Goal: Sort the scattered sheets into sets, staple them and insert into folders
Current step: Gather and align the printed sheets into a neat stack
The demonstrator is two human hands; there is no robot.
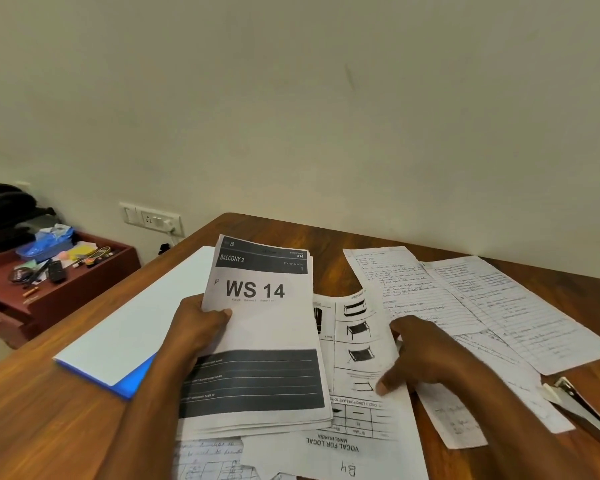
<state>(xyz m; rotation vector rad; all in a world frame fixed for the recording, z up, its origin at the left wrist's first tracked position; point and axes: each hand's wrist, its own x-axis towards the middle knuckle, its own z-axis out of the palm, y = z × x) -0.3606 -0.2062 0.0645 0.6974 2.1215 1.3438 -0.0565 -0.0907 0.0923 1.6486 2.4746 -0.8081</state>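
Sheets marked WS 14 (260,337) were pinched in my left hand (201,323) at their nine o'clock edge, held over the table (42,410). My right hand (420,355) lay relaxed, its fingers on the furniture-diagram sheet (361,341) at three o'clock. I judged sorting was in hand; next, matching pages must join the set, then the stapler (582,407) at four o'clock, then the blue folder (132,330) at nine o'clock.
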